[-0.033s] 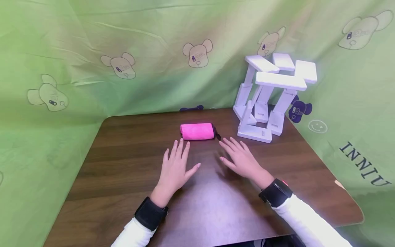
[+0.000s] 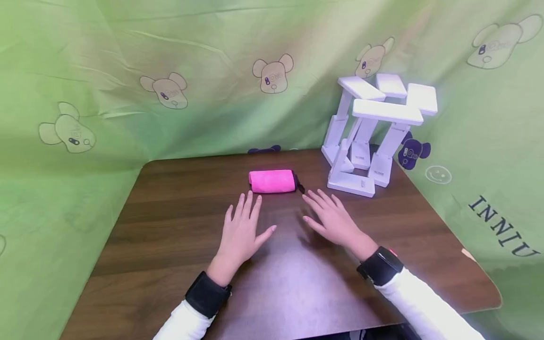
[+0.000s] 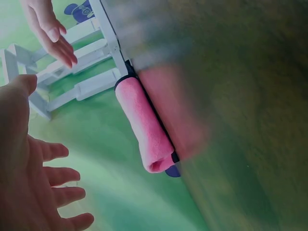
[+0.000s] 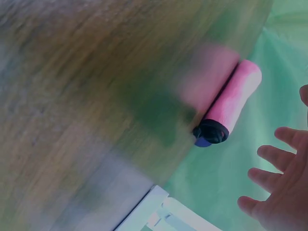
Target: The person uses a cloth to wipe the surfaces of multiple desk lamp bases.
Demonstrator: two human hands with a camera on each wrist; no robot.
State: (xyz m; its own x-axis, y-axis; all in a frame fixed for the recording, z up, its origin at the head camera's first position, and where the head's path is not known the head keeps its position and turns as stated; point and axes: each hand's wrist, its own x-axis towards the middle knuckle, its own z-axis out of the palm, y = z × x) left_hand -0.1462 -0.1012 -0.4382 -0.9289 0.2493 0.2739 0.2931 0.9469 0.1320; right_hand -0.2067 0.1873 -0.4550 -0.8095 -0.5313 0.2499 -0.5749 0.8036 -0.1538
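I am holding my left hand [image 2: 243,230] and right hand [image 2: 333,219] flat over the tabletop [image 2: 170,226] at mid-frame, fingers spread and gripping nothing. The pink rolled towel [image 2: 272,181] is lying just above my fingertips, untouched. Bare wood is showing at lower centre, while white folding stands [image 2: 374,137] are crowding the upper-right corner near the tabletop's edge.

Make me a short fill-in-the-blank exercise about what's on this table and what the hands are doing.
1. The rolled towel is coloured ____.
2. Both hands, left hand and right hand, have their fingers spread and hold ____.
3. The white lamps stand on the table to the ____ of the towel.

Missing words: pink; nothing; right
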